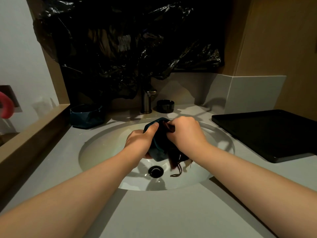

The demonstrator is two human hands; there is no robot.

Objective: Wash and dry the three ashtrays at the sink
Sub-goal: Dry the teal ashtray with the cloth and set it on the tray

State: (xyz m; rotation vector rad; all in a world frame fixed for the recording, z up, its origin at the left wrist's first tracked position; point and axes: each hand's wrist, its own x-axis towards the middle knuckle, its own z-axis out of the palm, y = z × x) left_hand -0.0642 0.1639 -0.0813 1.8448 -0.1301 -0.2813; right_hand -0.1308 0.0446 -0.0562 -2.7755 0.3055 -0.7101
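Forearms point(77, 194) cross counter point(154, 212); I see left hand point(139, 141) gripping teal ashtray point(158, 152), right hand point(187, 133) pinching dark cloth point(173, 159), over sink point(103, 148).

Sink basin point(106, 148) was glossy white, smooth, ceramic-looking. Counter point(154, 212) was matt grey, smooth, stone-like. Faucet point(146, 102) was brushed metal with a satin sheen. Drain ring point(155, 171) was dark polished metal. Teal ashtray point(157, 150) looked glazed and smooth, low gloss in that light. Blue ashtray point(86, 115) had the same glazed look, shinier at the rim. Black round ashtray point(165, 106) was smooth and glossy; glass or metal, couldn't tell. Cloth point(173, 160) was dark woven fabric, frayed, with loose threads. Black tray point(267, 134) was smooth, satin-matt. Plastic sheet point(128, 40) was thin, crinkled, glossy black. Wall panel point(283, 40) was wood-look, matt.
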